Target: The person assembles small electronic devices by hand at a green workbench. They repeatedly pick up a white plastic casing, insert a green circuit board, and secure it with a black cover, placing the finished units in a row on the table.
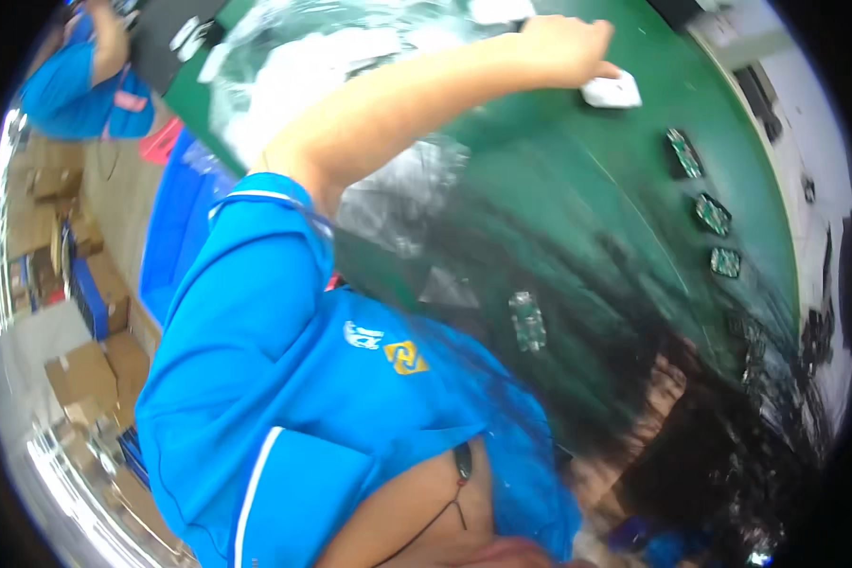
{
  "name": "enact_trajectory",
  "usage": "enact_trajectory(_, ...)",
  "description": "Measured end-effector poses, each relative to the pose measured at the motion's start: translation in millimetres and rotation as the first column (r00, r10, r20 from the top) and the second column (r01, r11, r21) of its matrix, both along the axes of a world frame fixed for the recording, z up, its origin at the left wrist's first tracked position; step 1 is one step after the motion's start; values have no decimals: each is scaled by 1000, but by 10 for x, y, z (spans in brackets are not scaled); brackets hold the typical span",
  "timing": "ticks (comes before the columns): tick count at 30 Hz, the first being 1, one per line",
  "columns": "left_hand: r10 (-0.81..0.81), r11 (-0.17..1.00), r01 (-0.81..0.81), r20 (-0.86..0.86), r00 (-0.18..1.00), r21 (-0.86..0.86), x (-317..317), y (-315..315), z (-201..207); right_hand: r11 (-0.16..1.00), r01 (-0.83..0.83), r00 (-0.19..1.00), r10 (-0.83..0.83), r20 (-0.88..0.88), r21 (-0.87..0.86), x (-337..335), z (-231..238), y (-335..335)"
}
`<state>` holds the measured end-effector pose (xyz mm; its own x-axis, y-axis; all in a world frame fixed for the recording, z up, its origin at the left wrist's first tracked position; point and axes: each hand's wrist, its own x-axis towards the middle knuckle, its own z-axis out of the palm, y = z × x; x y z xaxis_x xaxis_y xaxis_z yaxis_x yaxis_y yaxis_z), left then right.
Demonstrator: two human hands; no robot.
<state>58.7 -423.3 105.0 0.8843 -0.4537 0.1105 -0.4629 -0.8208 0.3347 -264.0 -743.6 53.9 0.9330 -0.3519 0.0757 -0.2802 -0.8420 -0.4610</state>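
Note:
My left arm reaches across the green table [502, 180] to its far side. There my left hand [566, 52] has its fingers curled, with a fingertip on a small white plastic-looking piece [612, 91] that it seems to pinch. A second white piece [502, 10] lies beyond the wrist. My right hand [667, 379] shows only as a smeared patch of skin behind dark hanging hair, so its fingers and anything in them are hidden. Between the arms lies a green circuit board [527, 322], blurred and partly veiled by hair.
Several green boards line the right side, among them one near the edge [713, 215]. Clear plastic wrapping with white pieces [322, 71] covers the far left. A blue bin [175, 227] stands left, with cardboard boxes [90, 379] beyond. Another person in blue [85, 90] is at upper left.

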Motion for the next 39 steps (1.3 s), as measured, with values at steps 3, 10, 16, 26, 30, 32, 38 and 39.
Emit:
enact_trajectory(3,-126,913,196,210,970,-358,-423,509,627,992,-27,999,22,-43,-125,58,-5,115)
enact_trajectory(10,-75,995,60,200,977,77,-1272,1817,529,954,-108,992,121,28,-278,35,124,306)
enact_trajectory(16,14,960,-39,94,995,276,-1604,2087,89,910,-156,984,178,23,-383,-68,-24,121)
enact_trajectory(26,-72,997,71,41,997,12,-1622,1881,289,980,-22,993,45,110,-199,-20,153,276)
enact_trajectory(30,-129,982,104,152,980,160,-1664,1753,487,899,-64,995,90,40,-434,-17,221,371)
enact_trajectory(32,-140,986,115,239,961,117,-1666,1629,544,886,-57,997,75,22,-460,-22,290,421)
enact_trajectory(38,-105,959,132,119,987,-250,-1819,1259,670,991,110,994,-108,31,-77,-30,371,310)
enact_trajectory(39,-99,923,86,-15,995,-374,-1897,1143,696,978,191,980,-194,37,80,-7,377,311)
